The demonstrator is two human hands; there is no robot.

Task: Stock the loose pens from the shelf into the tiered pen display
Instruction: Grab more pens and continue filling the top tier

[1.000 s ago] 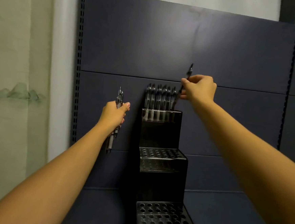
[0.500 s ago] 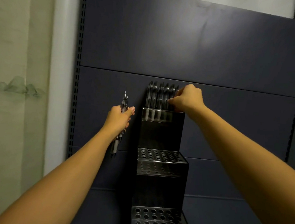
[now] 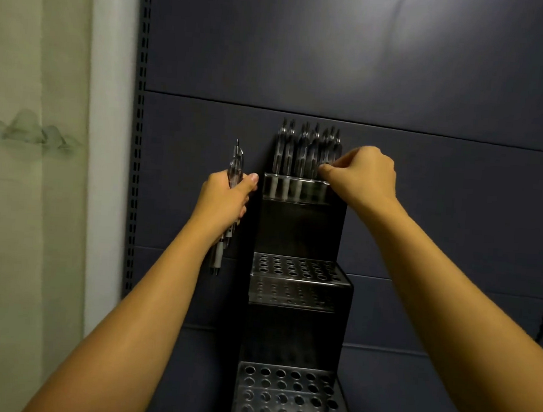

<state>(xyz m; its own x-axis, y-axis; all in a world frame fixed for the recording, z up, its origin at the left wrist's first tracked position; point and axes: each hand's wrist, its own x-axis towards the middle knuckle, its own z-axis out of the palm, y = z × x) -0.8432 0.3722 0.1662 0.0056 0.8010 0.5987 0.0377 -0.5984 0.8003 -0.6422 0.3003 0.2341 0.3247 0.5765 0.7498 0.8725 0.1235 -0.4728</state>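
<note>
At the top tier's right edge of the display (image 3: 295, 305), the right hand (image 3: 363, 175) pinches a standing pen (image 3: 328, 151), while the left hand (image 3: 225, 199) grips spare pens (image 3: 236, 167) just beside the display.

- Before me stood a dark blue-grey back panel (image 3: 339, 65), seamed horizontally.
- A slotted upright (image 3: 137, 130) ran down its left edge.
- Left of that hung a pale green curtain (image 3: 24, 154) printed with faint hills.

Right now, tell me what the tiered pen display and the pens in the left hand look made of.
Tiered pen display: probably glossy black acrylic, since its perforated tiers reflect light. Pens in the left hand: likely clear plastic barrels with white lower sections.
</note>
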